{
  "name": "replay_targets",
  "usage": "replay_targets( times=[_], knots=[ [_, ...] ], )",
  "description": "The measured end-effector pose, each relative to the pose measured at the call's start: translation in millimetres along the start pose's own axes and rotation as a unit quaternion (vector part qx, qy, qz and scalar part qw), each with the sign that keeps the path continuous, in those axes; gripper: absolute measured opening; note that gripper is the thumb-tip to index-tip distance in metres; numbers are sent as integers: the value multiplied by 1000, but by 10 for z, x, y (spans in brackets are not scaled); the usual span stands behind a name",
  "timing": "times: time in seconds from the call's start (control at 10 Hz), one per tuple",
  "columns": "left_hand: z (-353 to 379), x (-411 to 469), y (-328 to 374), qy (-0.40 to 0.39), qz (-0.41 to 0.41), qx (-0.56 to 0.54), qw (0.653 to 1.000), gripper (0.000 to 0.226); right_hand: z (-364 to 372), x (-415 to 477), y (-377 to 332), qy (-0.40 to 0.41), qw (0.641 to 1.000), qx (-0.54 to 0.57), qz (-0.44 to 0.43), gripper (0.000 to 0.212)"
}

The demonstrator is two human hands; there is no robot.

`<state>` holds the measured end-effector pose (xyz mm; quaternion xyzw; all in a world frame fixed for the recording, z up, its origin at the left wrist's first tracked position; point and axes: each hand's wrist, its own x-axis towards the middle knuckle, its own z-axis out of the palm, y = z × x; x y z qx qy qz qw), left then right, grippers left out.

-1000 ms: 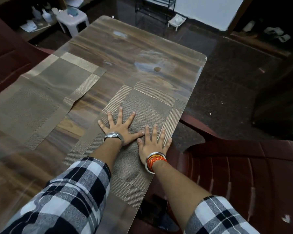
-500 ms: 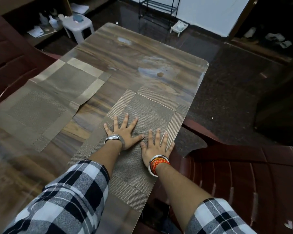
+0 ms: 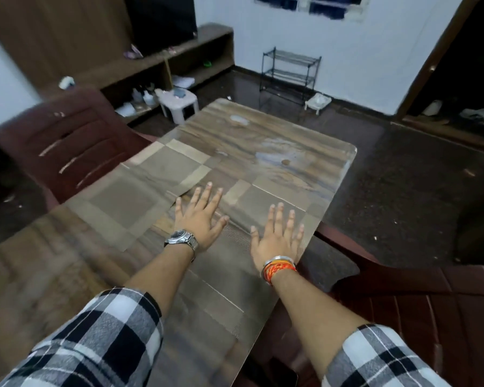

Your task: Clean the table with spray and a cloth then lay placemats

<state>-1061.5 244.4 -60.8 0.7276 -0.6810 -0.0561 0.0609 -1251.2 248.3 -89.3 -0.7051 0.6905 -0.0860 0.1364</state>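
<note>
both hands [image 3: 200,219] [image 3: 277,237] flat, fingers spread, on woven rectangular placemat [image 3: 221,277]

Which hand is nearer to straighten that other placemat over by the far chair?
Probably the left hand: its fingertips already reach the far placemat's rumpled corner. The right hand lies open on the near placemat, by the table's right edge.

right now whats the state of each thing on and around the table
left hand: open, fingers spread, empty, over the near placemat's left edge
right hand: open, fingers spread, empty, over the near placemat
near placemat: laid flat along the table's right edge
far placemat: laid flat on the left, one corner kinked
table: far end bare, glossy patches
right chair: unoccupied
left chair: unoccupied
</note>
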Motion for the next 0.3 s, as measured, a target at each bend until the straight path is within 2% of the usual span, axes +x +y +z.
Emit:
replay_targets(
  times=[0.1,0.3],
  knots=[
    [-537,-190,43,79,-20,27,996,71,-490,-18,-222,59,996,9,-59,71],
    [-1743,-695,318,204,-34,64,976,76,-1721,-318,-636,204,961,23,-186,71]
  ],
)
